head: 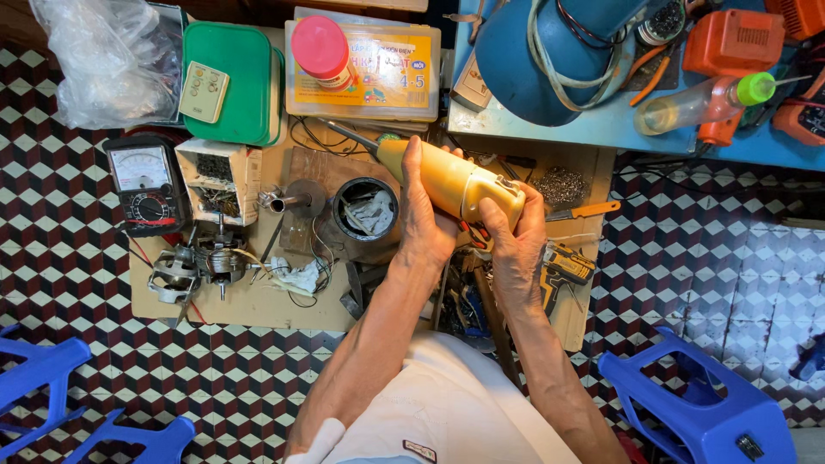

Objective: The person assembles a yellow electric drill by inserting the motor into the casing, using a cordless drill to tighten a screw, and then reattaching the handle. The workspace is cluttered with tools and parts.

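Both hands gripped a yellow plastic handheld power tool with a thin metal tip (447, 179), held just above the middle of the brown wooden worktop (258, 301). The left hand (423, 210) wrapped over the tool's narrower front part, fingers curled around the body. The right hand (514, 236) clasped the wider rear end, fingertips pressed on its top. The tool lay tilted, its metal tip pointing up-left toward a flat clear plastic box with a yellow label (365, 73). Just left of the left hand stood a dark round metal can holding crumpled white paper (365, 210). Further left on the worktop lay a bare electric motor with copper windings (202, 265) and a black analog multimeter (146, 182). A yellow-and-black cordless drill (563, 268) lay beside the right wrist.
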